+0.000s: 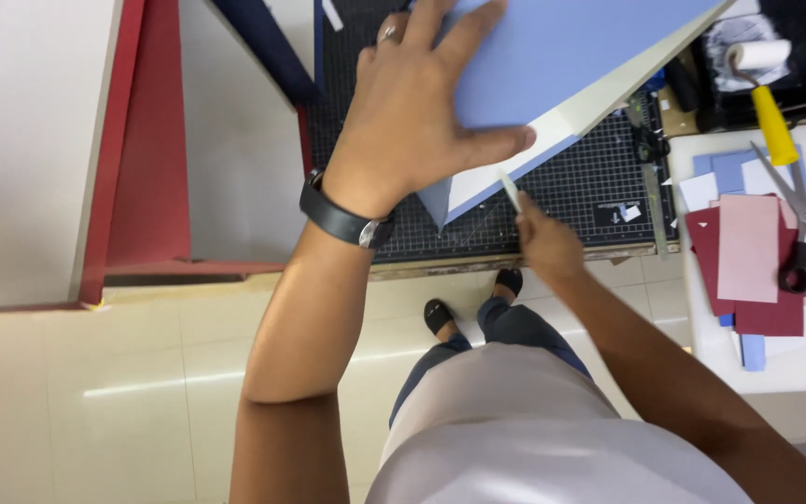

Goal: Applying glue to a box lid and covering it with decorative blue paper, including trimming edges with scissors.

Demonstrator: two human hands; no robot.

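Pressing left hand (412,121) flat on blue-covered board (552,56), far side of black cutting mat (571,201). Right hand (545,245) pinching small white blade-like tool (510,191) at board's near edge, just beside left thumb. Risks: tool slipping into thumb; board sliding under uneven pressure; blue flap (436,201) at near corner tearing.

Matt blue paper-covered board (571,47), gridded black cutting mat (571,187), glossy floor tiles (95,392).

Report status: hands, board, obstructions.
Left hand flat on blue board. Right hand holds white tool at board's edge. Cutting mat underneath.
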